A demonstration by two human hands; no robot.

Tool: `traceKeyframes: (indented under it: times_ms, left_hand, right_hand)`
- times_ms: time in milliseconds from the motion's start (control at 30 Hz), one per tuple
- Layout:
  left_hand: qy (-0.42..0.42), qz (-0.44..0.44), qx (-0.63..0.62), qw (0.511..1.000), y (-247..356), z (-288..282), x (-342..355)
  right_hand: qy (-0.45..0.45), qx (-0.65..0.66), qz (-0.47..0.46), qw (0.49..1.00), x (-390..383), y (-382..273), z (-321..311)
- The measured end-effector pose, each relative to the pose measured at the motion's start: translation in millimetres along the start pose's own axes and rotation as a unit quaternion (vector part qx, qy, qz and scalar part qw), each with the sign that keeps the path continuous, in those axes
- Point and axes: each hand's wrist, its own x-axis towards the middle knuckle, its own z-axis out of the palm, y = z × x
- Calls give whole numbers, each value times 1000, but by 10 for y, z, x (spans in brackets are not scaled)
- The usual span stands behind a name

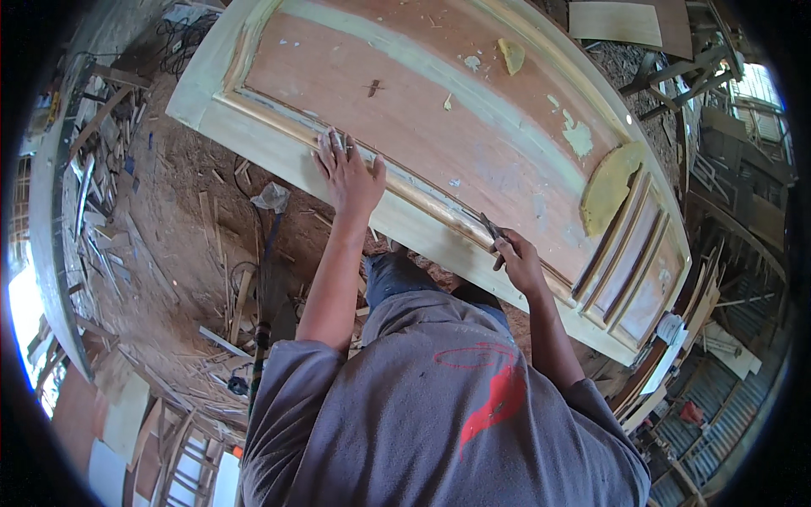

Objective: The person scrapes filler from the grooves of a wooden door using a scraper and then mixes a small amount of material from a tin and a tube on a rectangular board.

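A wooden panel door [405, 101] with filler-streaked faces and raised moldings lies across the top of the view. My left hand [346, 169] rests on its long near molding [279, 124], fingers spread and flat. Further right along that molding, my right hand [517, 258] grips a thin dark tool [488, 225], perhaps a blade or scraper, whose tip meets the groove beside the molding; its exact kind is hard to tell. A large yellow semicircular piece [608, 186] lies at the panel's right part, and a smaller yellow piece [511, 57] near its far edge.
Wood scraps [101, 203] litter the dirt floor [165, 245] at left, with a hose or cable [266, 287] beside me. A long curved board [55, 253] runs along the left. Timber frames [693, 68], sheets and corrugated metal [718, 422] stand at right.
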Motion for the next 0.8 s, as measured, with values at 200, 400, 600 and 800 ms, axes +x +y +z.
traceKeyframes:
  times_ms: [200,400,600,800]
  left_hand:
    - [-23,6,9,1000,92,20,39]
    - [2,50,-55,997,18,-79,-123]
    - [71,73,-164,981,10,-154,-710]
    - [11,103,-235,967,316,-233,-1359]
  right_hand:
    - [10,25,-2,1000,-75,133,11]
    - [68,-167,-202,963,154,89,170]
    - [-40,-86,-116,989,486,-14,137]
    - [-13,-76,-7,997,393,-66,-133]
